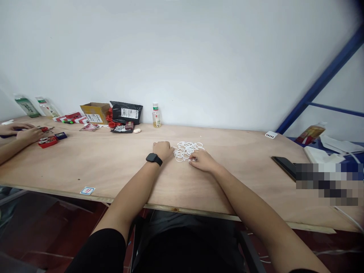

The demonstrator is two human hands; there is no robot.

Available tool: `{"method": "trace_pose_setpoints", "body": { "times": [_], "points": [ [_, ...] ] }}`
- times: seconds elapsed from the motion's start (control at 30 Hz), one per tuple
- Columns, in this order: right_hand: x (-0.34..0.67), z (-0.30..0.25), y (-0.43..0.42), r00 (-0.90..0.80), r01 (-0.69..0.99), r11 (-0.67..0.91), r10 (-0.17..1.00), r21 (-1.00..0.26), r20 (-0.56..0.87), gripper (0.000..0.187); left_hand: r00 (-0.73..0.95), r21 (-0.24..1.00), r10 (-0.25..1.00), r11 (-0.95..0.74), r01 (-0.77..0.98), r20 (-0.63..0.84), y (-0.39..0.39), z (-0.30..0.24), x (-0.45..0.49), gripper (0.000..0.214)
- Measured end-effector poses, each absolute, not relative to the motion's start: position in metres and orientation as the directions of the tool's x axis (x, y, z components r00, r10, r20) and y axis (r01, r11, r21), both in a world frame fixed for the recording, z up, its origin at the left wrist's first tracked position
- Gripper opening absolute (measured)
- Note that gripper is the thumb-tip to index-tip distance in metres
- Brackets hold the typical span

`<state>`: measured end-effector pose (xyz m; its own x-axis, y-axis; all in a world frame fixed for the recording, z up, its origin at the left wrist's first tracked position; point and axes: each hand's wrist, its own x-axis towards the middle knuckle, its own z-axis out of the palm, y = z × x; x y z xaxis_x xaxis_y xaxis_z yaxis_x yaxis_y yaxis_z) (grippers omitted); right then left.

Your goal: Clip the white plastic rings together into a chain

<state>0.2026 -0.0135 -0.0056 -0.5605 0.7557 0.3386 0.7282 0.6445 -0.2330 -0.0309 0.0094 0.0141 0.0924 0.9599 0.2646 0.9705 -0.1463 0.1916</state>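
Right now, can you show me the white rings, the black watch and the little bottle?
white rings (187, 150), head view, middle of the pile
black smartwatch (154, 159), head view, its face
small plastic bottle (156, 119), head view, its body

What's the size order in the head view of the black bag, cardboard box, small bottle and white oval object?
Black bag and cardboard box: these look about alike, so unranked. Then small bottle. Smallest: white oval object.
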Motion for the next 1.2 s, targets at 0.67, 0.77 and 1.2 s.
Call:
{"method": "trace_pose_setpoints", "body": {
  "times": [0.67, 0.77, 1.2],
  "points": [
    [0.199, -0.009, -0.009, -0.196, 0.265, 0.449, 0.891, -0.853, 0.408, 0.025, 0.481, 0.408, 0.579, -0.812, 0.419, 0.659, 0.0, -0.006, 0.004, 0.018],
    [0.199, -0.011, -0.009, -0.193, 0.231, 0.416, 0.906, -0.879, 0.378, 0.026, 0.465, 0.411, 0.585, -0.806, 0.426, 0.665, -0.001, -0.006, 0.005, 0.02],
    [0.197, -0.014, -0.006, -0.23, 0.041, 0.292, 0.933, -0.955, 0.276, 0.036, 0.452, 0.475, 0.593, -0.805, 0.357, 0.666, -0.006, -0.001, 0.008, 0.021]
  ]
}}
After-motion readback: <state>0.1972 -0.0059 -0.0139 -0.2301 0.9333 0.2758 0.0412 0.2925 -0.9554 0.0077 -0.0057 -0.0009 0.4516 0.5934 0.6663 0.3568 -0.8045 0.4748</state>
